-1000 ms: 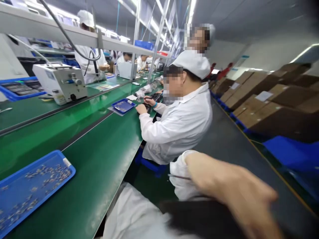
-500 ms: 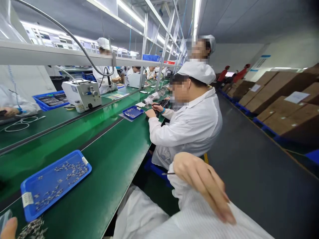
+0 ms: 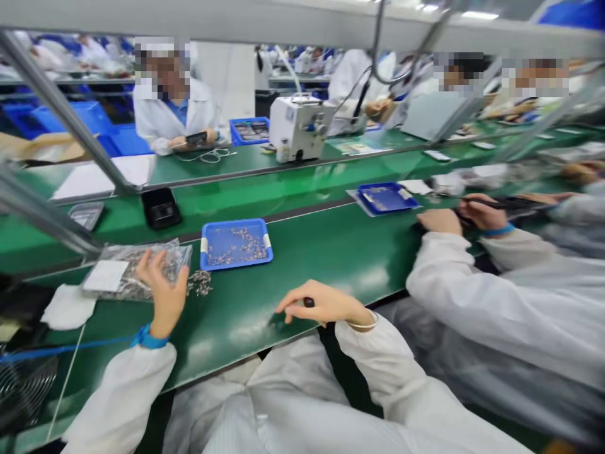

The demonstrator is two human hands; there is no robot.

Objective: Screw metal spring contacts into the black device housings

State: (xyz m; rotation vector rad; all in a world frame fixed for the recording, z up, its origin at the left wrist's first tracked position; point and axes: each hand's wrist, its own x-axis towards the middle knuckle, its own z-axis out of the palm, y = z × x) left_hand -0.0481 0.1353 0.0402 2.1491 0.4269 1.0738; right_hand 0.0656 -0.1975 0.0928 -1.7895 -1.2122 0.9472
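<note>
My left hand (image 3: 165, 293) is over a clear plastic bag (image 3: 137, 277) of small metal parts, with its fingers spread; whether it presses on the bag is unclear. A blue wrist strap circles that wrist. Beside the bag lies a loose heap of small metal parts (image 3: 200, 283). Close behind it, a blue tray (image 3: 222, 238) holds more scattered parts. Near the bench's front edge, my right hand (image 3: 326, 304) is closed around a slim tool (image 3: 309, 302). Only its dark round end shows, and the rest is hidden in the fingers.
A second blue tray (image 3: 386, 197) lies farther right, near a co-worker's hands (image 3: 442, 222). A black box (image 3: 161, 208) and a white cloth (image 3: 69, 307) are at left. Slanted metal posts (image 3: 61, 107) rise on the left. A white machine (image 3: 299, 129) stands across the bench.
The view has swung left and down toward the bench. My right hand, earlier above my lap with a thin shaft sticking out, is now at the bench edge. My left hand shows fully.
</note>
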